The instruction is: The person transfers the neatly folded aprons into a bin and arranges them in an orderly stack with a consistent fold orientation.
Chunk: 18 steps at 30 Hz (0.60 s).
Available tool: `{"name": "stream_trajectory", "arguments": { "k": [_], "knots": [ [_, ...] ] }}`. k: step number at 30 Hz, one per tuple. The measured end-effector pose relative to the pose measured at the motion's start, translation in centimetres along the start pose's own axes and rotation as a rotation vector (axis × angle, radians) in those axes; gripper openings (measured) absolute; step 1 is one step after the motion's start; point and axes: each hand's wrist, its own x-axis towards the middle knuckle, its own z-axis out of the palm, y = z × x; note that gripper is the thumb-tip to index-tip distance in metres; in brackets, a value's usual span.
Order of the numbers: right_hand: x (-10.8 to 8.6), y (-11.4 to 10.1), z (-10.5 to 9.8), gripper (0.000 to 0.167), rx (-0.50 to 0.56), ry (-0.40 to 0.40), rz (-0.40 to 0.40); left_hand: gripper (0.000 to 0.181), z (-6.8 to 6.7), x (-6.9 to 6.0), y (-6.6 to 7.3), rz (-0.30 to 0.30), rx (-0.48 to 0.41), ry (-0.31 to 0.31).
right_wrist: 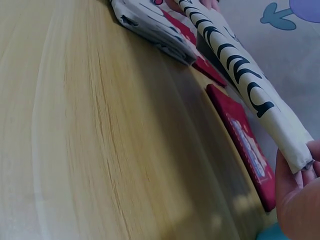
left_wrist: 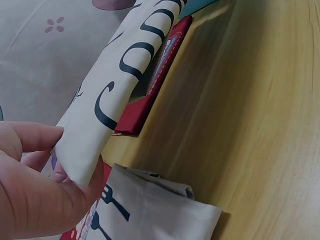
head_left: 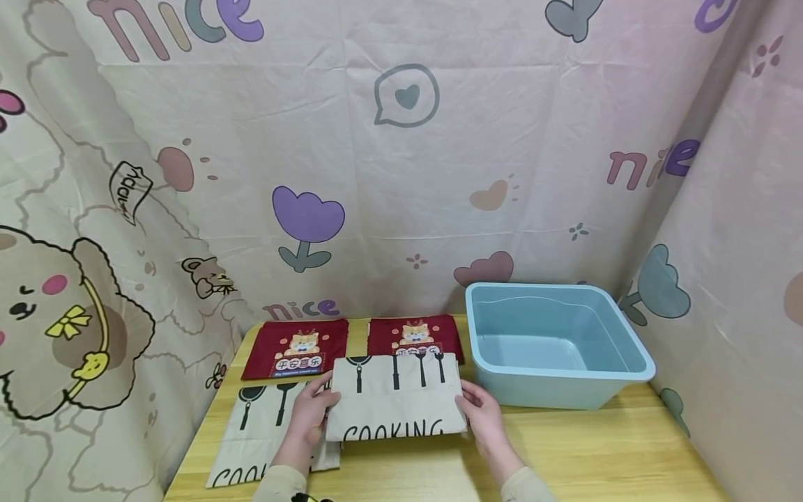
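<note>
A folded cream cloth [head_left: 396,401], printed with black utensils and "COOKING", is held up over the table. My left hand [head_left: 310,413] pinches its left edge, thumb in front; my right hand [head_left: 484,417] grips the right edge. The left wrist view shows the cloth's end [left_wrist: 82,155] between thumb and fingers. In the right wrist view its other end [right_wrist: 295,155] sits in the right hand. Below and left, a second folded cream cloth [head_left: 251,439] with the same print lies on the table, partly behind the left hand.
Two folded dark red cloths [head_left: 257,355] with a cartoon animal lie along the back; the right one [head_left: 448,335] is partly covered by the held cloth. A light blue plastic tub [head_left: 533,387] stands at the right. A printed curtain [head_left: 389,195] hangs behind the wooden table [head_left: 564,460].
</note>
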Motion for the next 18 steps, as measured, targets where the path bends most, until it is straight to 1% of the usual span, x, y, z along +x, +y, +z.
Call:
{"name": "stream_trajectory", "arguments": {
  "k": [4, 8, 14, 18],
  "knots": [
    [-0.1, -0.3, 0.4, 0.044, 0.009, -0.011, 0.004, 0.058, -0.4, -0.2, 0.5, 0.005, -0.01, 0.004],
    [-0.1, -0.6, 0.7, 0.043, 0.011, -0.01, 0.014, 0.057, -0.9, -0.3, 0.9, 0.008, -0.022, -0.009],
    [0.2, -1.0, 1.1, 0.042, 0.013, -0.01, 0.015, 0.057, -1.3, -0.3, 1.7, -0.016, -0.011, 0.0],
    [0.0, -1.5, 1.3, 0.042, 0.042, -0.025, 0.01, 0.057, -1.6, -0.4, 2.3, -0.023, -0.006, 0.003]
  ]
}}
